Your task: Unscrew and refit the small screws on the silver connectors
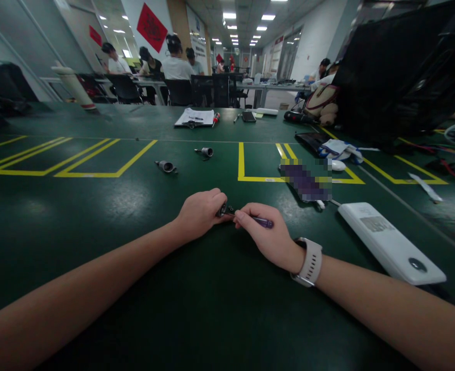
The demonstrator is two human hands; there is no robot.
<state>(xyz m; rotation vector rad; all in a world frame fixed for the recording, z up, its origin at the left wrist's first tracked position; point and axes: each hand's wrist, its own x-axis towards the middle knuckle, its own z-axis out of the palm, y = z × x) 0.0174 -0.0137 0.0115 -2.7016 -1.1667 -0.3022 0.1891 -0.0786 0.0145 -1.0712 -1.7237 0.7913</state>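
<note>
My left hand (196,212) is closed around a small dark metal part (222,210), mostly hidden by the fingers. Between finger and thumb, my right hand (268,237) grips a screwdriver with a purple handle (264,222). Its thin shaft points left at the part; whether the tip touches is too small to tell. Tiny dark pieces (231,208) show just beyond the shaft, between the hands. Farther off on the green table (165,319) lie two grey metal parts with round open ends, one to the left (167,166) and another nearer the middle (207,152).
To the right are a white power bank (391,242), a blurred-out phone-like object (306,181) with a cable, and a white mouse (336,165). Yellow tape (241,162) marks the table. A clipboard (195,117) lies at the back. People sit at far tables.
</note>
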